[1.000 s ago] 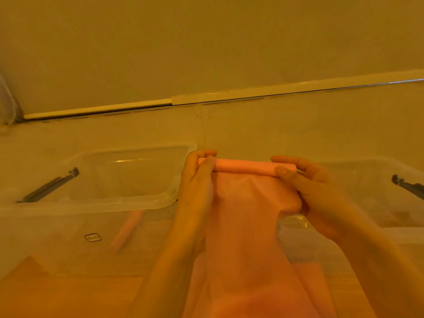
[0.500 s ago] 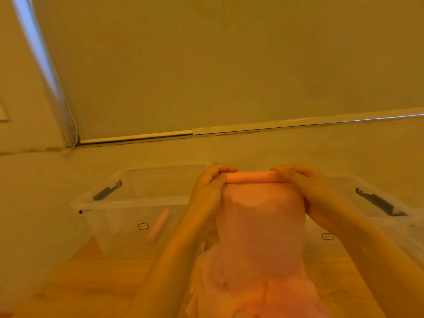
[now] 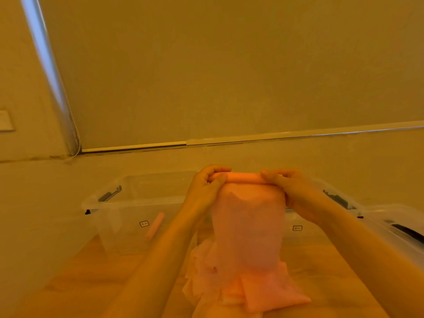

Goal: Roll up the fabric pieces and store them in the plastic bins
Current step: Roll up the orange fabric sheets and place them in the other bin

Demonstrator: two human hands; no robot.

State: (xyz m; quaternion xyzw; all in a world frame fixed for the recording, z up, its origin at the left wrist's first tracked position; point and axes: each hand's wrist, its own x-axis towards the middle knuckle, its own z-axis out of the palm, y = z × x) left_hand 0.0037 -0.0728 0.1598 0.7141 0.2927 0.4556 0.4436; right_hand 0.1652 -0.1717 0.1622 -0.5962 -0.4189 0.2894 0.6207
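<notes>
Pink fabric [image 3: 247, 226] hanging, top edge rolled.

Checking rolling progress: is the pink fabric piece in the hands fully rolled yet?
Partly rolled. Left hand and right hand grip a tight roll at the top of the pink fabric piece; the rest hangs unrolled below.

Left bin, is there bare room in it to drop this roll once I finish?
Yes. The left bin holds one pink roll near its front right; the floor left of and behind it looks bare. The pile of loose fabric crowds the floor in front of you. The right bin is mostly hidden by your right hand.
</notes>
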